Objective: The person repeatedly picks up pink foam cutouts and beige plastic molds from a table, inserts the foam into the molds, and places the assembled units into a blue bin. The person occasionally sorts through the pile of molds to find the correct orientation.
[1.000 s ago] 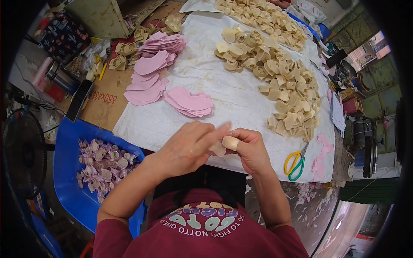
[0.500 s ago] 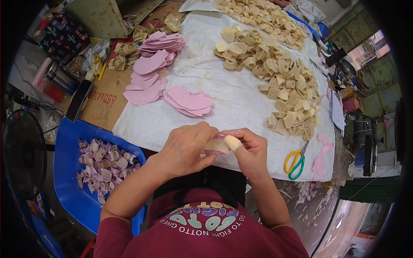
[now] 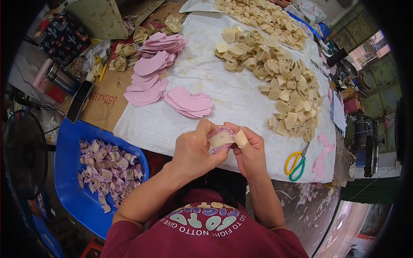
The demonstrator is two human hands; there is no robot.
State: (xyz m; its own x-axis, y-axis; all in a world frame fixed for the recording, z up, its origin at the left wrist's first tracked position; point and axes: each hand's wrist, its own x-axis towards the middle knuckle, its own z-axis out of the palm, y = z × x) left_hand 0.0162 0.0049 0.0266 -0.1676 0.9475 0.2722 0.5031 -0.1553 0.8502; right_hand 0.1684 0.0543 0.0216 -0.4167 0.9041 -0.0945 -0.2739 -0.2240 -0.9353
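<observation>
In front of my body, near the table's front edge, I hold a small cream shoe heel (image 3: 220, 139) edged with glittery pink covering. My left hand (image 3: 192, 148) closes around its left side, thumb along the lower edge. From the other side, my right hand (image 3: 252, 155) pinches its right end; a pale cover (image 3: 240, 138) sits on that thumb. The fingertips behind the heel are partly hidden. Beyond my hands, a fanned stack of pink cut pieces (image 3: 189, 102) lies on the white sheet (image 3: 189, 64).
More pink pieces (image 3: 148, 77) overlap at the left. Uncovered beige heels (image 3: 292, 90) are heaped along the right and far side. Scissors (image 3: 296, 162) with yellow and green handles lie at the right edge. A blue tub (image 3: 69, 185) at lower left holds several pink-covered heels (image 3: 109, 165).
The heel has turned in my fingers, so its pale face and curved pink edge show more. My left hand has shifted slightly right, and my right thumb has moved a little right.
</observation>
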